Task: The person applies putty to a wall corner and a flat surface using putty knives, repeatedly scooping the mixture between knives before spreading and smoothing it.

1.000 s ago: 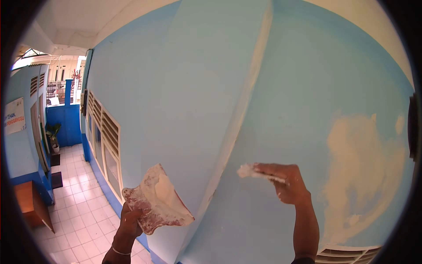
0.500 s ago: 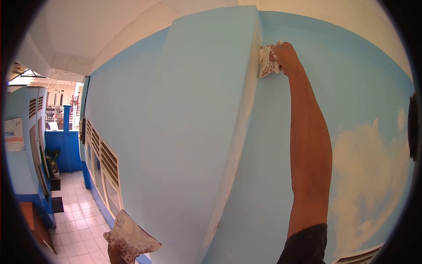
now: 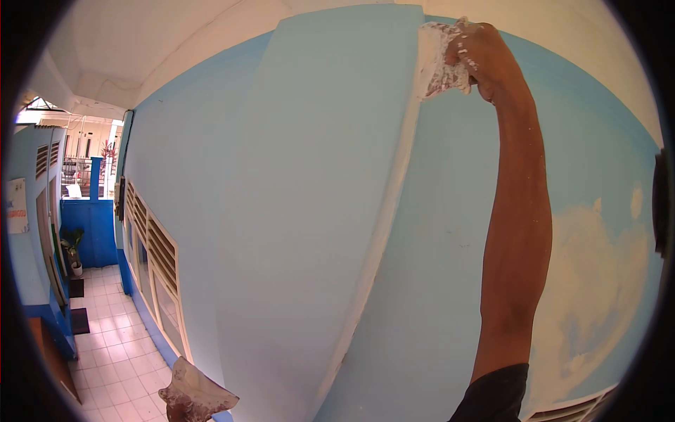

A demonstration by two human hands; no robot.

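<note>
High on the wall, my right hand [image 3: 485, 56] is closed around a putty scraper [image 3: 436, 53]. White putty coats the scraper and my fingers. Its blade lies against the side edge of a light blue pillar [image 3: 330, 155], near the top. A pale strip of putty [image 3: 383, 246] runs down that edge. At the bottom left, my left hand [image 3: 179, 411] grips a second wide putty scraper [image 3: 200, 388], smeared with putty; the frame's lower edge cuts this hand off.
Dried putty patches [image 3: 590, 281] mark the blue wall [image 3: 443, 281] on the right. Left of the pillar are a louvred window [image 3: 156, 246] and a tiled walkway [image 3: 112, 337]. A blue gate [image 3: 97, 232] and a potted plant [image 3: 73, 246] stand farther off.
My right hand has moved up the pillar edge with its scraper, close to the ceiling. The left hand and its scraper sit slightly lower in view, and the camera view has shifted a little.
</note>
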